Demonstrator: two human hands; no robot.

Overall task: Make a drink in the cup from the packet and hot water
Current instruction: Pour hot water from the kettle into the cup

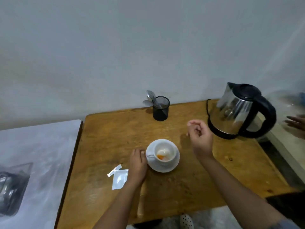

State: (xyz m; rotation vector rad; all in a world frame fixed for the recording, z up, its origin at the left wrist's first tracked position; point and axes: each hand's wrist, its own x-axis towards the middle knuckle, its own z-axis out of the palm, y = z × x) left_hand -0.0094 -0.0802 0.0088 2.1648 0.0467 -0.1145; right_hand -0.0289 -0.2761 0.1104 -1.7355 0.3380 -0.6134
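Far left, beside the wooden desk (107, 138): pale plastic-covered surface with a dark blurred object at its edge. On the desk, left of centre: torn white packet (119, 179), opened, lying flat, with its torn-off strip (114, 170) just beside its upper left corner. Immediately right of the packet: left hand (138, 164), palm down on the desk, loosely released, grasping nothing, fingertips touching or nearly touching the saucer (162, 166). On the saucer: white cup (165, 152), upright, handle turned toward the left hand, holding white and orange contents. Further back: black mesh holder (160, 108) with spoons (151, 99), near the wall. Right of and beyond the cup: right hand (198, 134), raised above the desk, fingers curled loosely inward, empty, between cup and kettle. Rear right: steel electric kettle (239, 109) with black lid and handle, on its base, cord trailing behind. Extreme right edge: part of another hand, blurred.
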